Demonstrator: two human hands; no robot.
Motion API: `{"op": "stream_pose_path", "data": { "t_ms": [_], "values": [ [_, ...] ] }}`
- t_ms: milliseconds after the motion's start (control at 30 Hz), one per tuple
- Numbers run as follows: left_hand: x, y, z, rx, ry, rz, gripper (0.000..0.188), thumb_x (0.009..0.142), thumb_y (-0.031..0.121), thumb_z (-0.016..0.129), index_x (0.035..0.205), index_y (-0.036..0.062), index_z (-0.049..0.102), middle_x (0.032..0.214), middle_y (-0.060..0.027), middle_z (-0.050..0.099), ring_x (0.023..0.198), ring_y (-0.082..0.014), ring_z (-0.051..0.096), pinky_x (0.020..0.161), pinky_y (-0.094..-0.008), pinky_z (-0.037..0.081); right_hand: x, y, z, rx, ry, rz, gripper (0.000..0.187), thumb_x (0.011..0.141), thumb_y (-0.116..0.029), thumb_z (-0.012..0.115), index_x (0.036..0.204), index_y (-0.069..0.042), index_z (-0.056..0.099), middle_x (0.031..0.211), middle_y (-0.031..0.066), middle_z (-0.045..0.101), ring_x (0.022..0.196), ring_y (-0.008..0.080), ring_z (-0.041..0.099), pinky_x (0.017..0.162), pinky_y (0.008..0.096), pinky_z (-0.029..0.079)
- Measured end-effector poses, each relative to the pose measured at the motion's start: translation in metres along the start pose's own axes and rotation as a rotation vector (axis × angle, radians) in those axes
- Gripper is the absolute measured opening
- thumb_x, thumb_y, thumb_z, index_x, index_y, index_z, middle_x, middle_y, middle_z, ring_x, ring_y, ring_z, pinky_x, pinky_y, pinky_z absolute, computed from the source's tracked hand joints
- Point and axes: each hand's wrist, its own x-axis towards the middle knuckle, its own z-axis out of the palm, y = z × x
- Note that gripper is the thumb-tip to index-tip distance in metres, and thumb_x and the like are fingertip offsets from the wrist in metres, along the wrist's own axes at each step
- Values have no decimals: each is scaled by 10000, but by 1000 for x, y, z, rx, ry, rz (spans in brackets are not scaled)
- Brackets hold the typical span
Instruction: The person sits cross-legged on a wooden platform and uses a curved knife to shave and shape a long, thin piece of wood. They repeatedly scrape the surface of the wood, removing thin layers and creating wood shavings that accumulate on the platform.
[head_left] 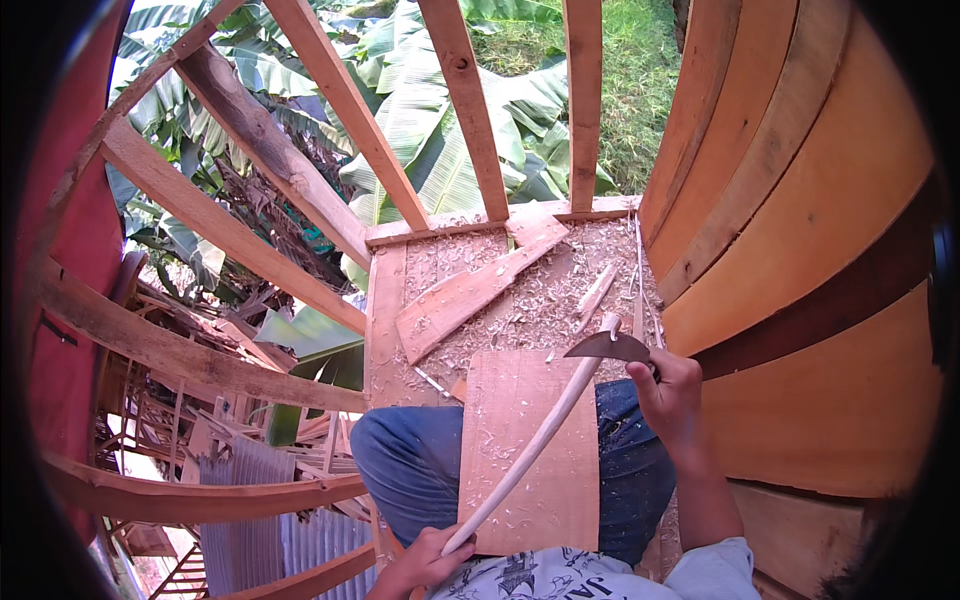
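A long pale wooden stick (pixel 537 442) slants up and to the right across a flat board (pixel 497 410) on my lap. My left hand (pixel 428 558) is closed around the stick's lower end, near my shirt. My right hand (pixel 672 396) grips a knife (pixel 622 347) with a dark, curved blade. The blade lies across the stick near its upper end and points left. Most of the knife's handle is hidden by my fingers. A few curled shavings lie on the board.
Wood shavings (pixel 470 322) cover the plank floor ahead. A paddle-shaped wood piece (pixel 462 300) and a smaller offcut (pixel 597 292) lie there. Wooden slats (pixel 465 110) rail the front and left, with banana leaves beyond. Orange-brown planks (pixel 810 400) wall the right side.
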Motion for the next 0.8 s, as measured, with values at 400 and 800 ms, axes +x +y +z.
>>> {"op": "stream_pose_path", "data": {
  "t_ms": [400, 800],
  "values": [
    [1, -6, 2, 5, 0, -13, 132, 893, 137, 582, 912, 8, 559, 662, -111, 554, 587, -205, 554, 586, -329, 431, -28, -22, 16, -126, -378, -309, 373, 868, -375, 631, 764, -16, 639, 600, 154, 573, 528, 321, 595, 481, 371, 452],
    [3, -10, 6, -9, 9, 6, 133, 901, 144, 578, 913, 13, 564, 639, -98, 532, 578, -180, 532, 581, -320, 426, 1, 23, 26, 268, 87, 349, 391, 899, -331, 622, 727, 19, 598, 524, 169, 475, 439, 237, 484, 461, 344, 358]
  ]
}}
